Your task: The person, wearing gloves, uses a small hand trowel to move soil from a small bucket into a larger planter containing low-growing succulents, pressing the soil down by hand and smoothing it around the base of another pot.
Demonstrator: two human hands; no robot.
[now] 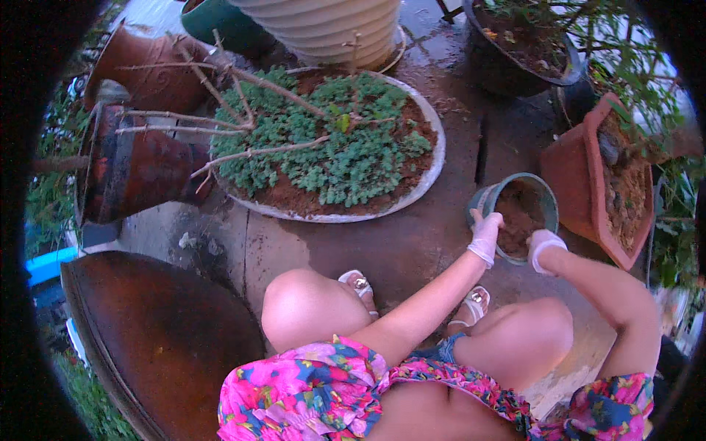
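A small green plastic pot holding loose brown soil stands on the wet paved floor before me, to the right. My left hand, in a thin whitish glove, grips the near left rim of this pot. My right hand, gloved the same way, is at the near right rim, its fingers reaching over the edge toward the soil. Those fingertips are partly hidden, so whether they hold soil or the rim does not show.
Close on the right is a terracotta-coloured planter with soil. A wide white-rimmed bowl of low green plants and bare branches lies ahead. A large brown glazed pot stands at left; a ribbed cream pot and a black pot are farther off.
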